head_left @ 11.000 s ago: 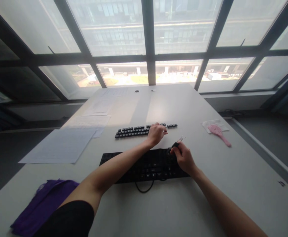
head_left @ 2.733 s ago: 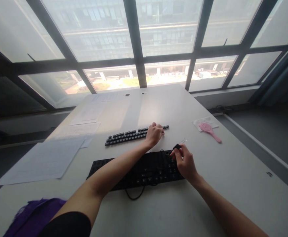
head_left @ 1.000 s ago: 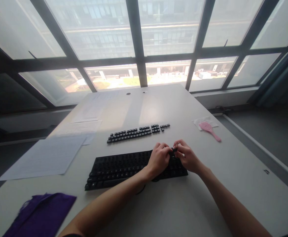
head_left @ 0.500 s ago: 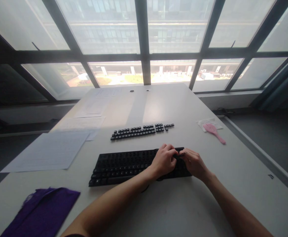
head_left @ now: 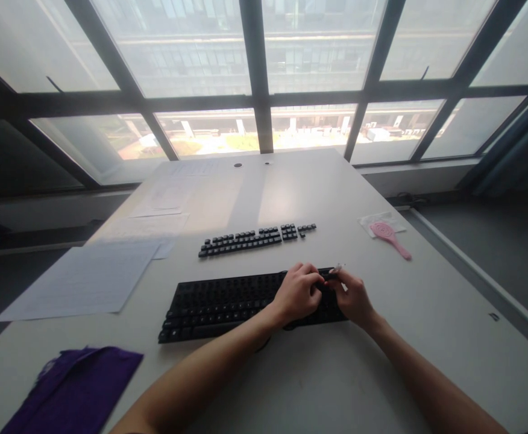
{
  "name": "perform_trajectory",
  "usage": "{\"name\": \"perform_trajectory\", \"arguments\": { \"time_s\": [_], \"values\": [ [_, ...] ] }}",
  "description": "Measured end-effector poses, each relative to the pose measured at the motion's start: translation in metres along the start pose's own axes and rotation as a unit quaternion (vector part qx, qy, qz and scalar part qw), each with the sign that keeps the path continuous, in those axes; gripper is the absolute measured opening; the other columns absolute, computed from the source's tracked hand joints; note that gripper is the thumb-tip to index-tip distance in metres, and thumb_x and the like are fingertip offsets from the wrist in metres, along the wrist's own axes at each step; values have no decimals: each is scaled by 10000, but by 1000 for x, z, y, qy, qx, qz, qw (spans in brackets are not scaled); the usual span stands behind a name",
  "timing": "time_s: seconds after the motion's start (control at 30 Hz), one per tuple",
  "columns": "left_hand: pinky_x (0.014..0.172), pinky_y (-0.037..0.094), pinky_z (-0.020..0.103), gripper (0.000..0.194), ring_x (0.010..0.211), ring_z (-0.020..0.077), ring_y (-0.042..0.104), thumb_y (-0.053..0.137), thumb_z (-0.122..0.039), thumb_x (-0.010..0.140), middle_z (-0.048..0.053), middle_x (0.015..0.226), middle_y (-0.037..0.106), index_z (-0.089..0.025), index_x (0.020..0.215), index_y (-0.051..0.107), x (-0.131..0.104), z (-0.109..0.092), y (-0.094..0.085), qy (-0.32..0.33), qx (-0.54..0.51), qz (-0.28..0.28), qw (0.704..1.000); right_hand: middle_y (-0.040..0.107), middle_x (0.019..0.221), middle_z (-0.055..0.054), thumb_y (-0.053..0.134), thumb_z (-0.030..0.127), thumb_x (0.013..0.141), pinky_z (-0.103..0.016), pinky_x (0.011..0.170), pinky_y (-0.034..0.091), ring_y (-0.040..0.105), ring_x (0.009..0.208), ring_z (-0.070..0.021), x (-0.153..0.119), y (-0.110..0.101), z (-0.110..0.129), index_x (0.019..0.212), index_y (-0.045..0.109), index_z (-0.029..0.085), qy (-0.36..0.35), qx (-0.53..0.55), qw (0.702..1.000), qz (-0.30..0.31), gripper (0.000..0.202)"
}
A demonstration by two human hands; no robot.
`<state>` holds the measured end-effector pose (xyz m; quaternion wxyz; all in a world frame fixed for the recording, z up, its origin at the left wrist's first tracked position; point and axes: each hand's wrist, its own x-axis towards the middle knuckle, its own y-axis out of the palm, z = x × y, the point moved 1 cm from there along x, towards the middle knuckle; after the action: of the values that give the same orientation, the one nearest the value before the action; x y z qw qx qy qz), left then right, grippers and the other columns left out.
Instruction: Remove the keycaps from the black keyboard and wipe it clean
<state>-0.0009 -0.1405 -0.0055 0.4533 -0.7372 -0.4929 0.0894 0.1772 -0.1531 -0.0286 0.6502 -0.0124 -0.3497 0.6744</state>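
Several rows of loose caps (head_left: 241, 242) lie on the desk (head_left: 291, 187), just beyond the keyboard (head_left: 214, 301), whose upper rows look bare. Over its far right part, the right hand (head_left: 353, 296) is narrow and seems to pinch a small tool (head_left: 340, 267) with thin wire ends; the left hand (head_left: 296, 290) is curled just beside it, and I cannot tell whether its fingers hold something. The main risk, in my opinion, is a slanted pull: the wire could slip, and a cap could jump away or be scratched. Too much force at this one end could also turn the keyboard. And because nothing fences the loose caps, a careless touch could mix their order.
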Motion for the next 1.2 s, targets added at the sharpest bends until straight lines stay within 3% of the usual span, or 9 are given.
{"name": "perform_trajectory", "arguments": {
  "time_s": [0.17, 0.3, 0.53, 0.67, 0.87, 1.03, 1.2],
  "values": [
    [887, 472, 396, 146, 980, 252, 566, 733, -298, 804, 64, 1012, 662, -222, 926, 705, 0, -1, 1, -6, 10, 16, 1000, 667, 690, -7, 518, 206, 913, -290, 611, 497, 626, 615, -185, 1, 0, 4, 798, 593, 212, 73, 46, 995, -56, 138],
    [884, 464, 371, 61, 957, 228, 581, 726, -276, 847, 52, 986, 671, -228, 879, 708, 1, 3, 3, -6, -20, 14, 1000, 678, 691, -19, 549, 260, 933, -300, 601, 508, 633, 612, -194, 2, -7, 6, 811, 584, 220, 84, 60, 988, -110, 134],
    [827, 465, 343, 178, 891, 215, 576, 783, -320, 803, 38, 888, 643, -203, 815, 650, 2, 5, 3, -30, -41, 1, 999, 700, 735, -39, 538, 307, 953, -324, 618, 531, 666, 642, -215, 0, -5, 0, 875, 590, 229, 83, 82, 989, -93, 122],
    [805, 473, 346, 273, 887, 221, 582, 799, -361, 781, 35, 905, 644, -204, 921, 625, 2, 4, 0, -52, -58, -11, 997, 712, 770, -43, 544, 312, 954, -332, 642, 548, 681, 667, -217, -1, -4, -2, 903, 604, 226, 76, 93, 990, -77, 116],
    [888, 485, 344, 119, 973, 212, 601, 730, -263, 856, 39, 965, 672, -226, 947, 663, 3, 3, -1, -8, -110, -27, 993, 713, 846, -63, 524, 279, 955, -362, 754, 547, 685, 782, -231, 0, -5, 6, 894, 621, 220, 4, 20, 998, -62, 129],
    [882, 508, 352, 229, 961, 213, 607, 719, -229, 862, 46, 974, 686, -231, 1078, 641, 0, 5, 1, -3, -93, -34, 995, 727, 777, -37, 505, 296, 969, -321, 694, 544, 703, 717, -220, 1, -4, 13, 945, 557, 230, 71, 24, 995, -72, 88],
    [945, 486, 361, 118, 1041, 212, 569, 585, -220, 951, 69, 1115, 655, -247, 1029, 669, -4, -4, 0, 59, -15, -19, 998, 686, 673, -8, 502, 329, 975, -288, 603, 521, 666, 608, -201, 2, -5, 17, 922, 517, 233, 116, 70, 987, -81, 110]
  ]
}}
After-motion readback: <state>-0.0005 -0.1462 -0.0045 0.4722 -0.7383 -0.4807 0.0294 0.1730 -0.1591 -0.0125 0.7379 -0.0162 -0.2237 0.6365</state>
